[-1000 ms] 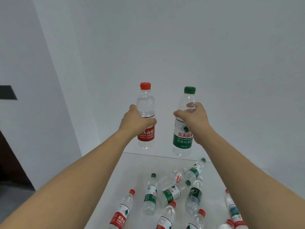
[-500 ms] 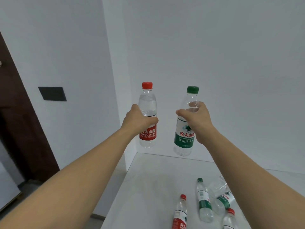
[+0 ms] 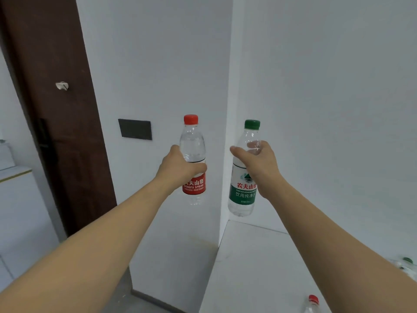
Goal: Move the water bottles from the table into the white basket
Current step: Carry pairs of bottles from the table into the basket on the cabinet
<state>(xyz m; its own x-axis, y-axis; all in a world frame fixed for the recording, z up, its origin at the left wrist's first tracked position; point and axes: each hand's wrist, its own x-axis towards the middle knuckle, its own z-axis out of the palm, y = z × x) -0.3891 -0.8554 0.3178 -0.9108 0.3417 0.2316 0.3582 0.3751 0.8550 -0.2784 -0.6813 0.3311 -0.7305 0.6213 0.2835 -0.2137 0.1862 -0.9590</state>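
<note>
My left hand (image 3: 178,169) grips a clear bottle with a red cap and red label (image 3: 193,152), held upright in the air left of the table's corner. My right hand (image 3: 256,164) grips a clear bottle with a green cap and green label (image 3: 242,193), upright above the table's far left corner. Two more bottles lie on the white table (image 3: 255,267): one red-capped (image 3: 312,303) at the bottom edge, one green-capped (image 3: 406,262) at the right edge, both mostly cut off. The white basket is not in view.
A white wall corner rises behind the bottles. A dark switch plate (image 3: 135,132) is on the wall to the left. A dark brown door (image 3: 56,109) stands further left, with a white cabinet (image 3: 18,199) at the far left. Grey floor shows below the table's left edge.
The view has swung to the left, with both held bottles carried along. Most of the bottles on the table have left the view, and the brown door and cabinet have come in.
</note>
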